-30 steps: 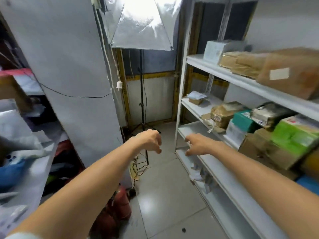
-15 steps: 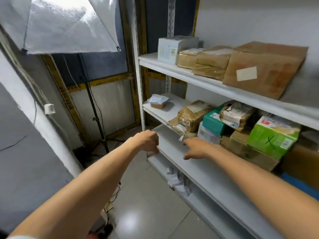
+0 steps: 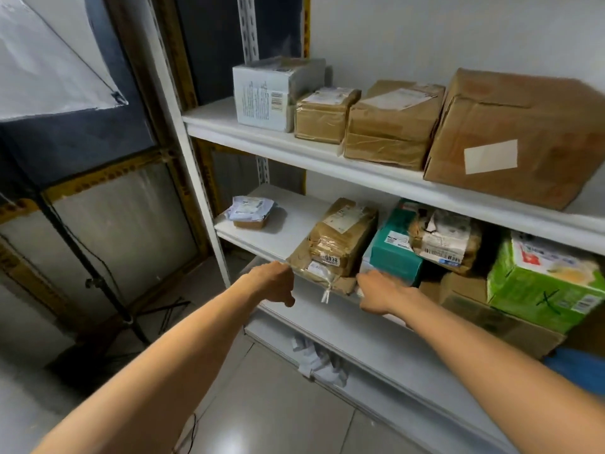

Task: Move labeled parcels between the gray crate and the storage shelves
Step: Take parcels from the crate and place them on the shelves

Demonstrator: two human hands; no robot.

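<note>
A: Where are the hands?
B: Both reach to the middle board of the storage shelves, about the centre of the frame. The left hand is at the board's front edge, just beside the left corner of a flat envelope that sticks out over that edge.
A: Fingers?
B: On the left they curl loosely downward, thumb pointing down, with nothing seen in them. Whether a knuckle touches the envelope I cannot tell. The right hand has its fingers stretched forward at a pale pack under the teal box. It is blurred, so I cannot tell whether they grip or only touch.
A: And the parcels?
B: A brown parcel labelled 0038 lies on the flat envelope, between the two hands and a little above them. Just right of the teal box is a taped bundle, then a green carton atop a brown box near the right edge. A small wrapped parcel sits alone at the board's left end.
A: Above?
B: On the upper board, a white box with three tan cartons in a row to its right. The upper left of the frame holds a softbox, with its stand below
</note>
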